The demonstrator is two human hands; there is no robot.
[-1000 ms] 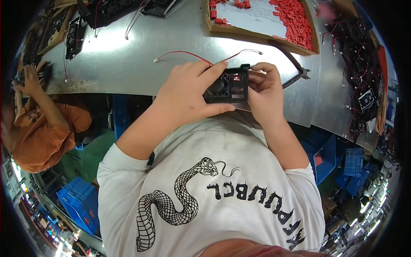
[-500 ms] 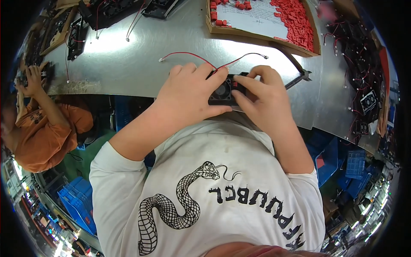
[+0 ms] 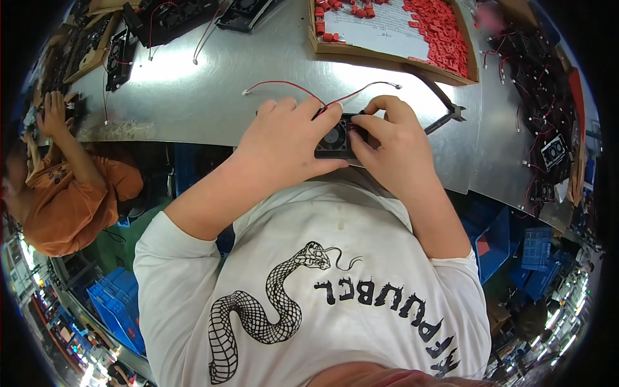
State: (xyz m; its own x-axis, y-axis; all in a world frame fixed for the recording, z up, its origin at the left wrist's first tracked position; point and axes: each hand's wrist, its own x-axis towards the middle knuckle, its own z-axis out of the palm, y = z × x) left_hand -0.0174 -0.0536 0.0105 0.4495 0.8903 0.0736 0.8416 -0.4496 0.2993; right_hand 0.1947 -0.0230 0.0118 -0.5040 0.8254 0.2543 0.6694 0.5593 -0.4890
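Note:
A black fan unit [image 3: 333, 143] lies at the near edge of the metal table, partly covered by both hands. My left hand [image 3: 284, 134] is closed over its left end, thumb along the near side and fingers over the far side. My right hand [image 3: 401, 140] pinches at the unit's right part, thumb and forefinger together on a small red piece that is mostly hidden between the fingertips. From the far side of the unit, a red wire [image 3: 284, 82] and a black wire [image 3: 367, 86] spread apart, each ending in a small connector.
A cardboard tray [image 3: 387, 55] of small red parts stands at the far right, beside a dark plier-like tool [image 3: 445, 118]. More fan units [image 3: 184, 16] lie at the far left, others [image 3: 553, 151] at the right. A co-worker in orange [image 3: 71, 200] sits on the left.
My right thumb and forefinger have closed further over the red piece, now mostly covered. My left hand and the fan unit stay nearly in place; the view has shifted slightly.

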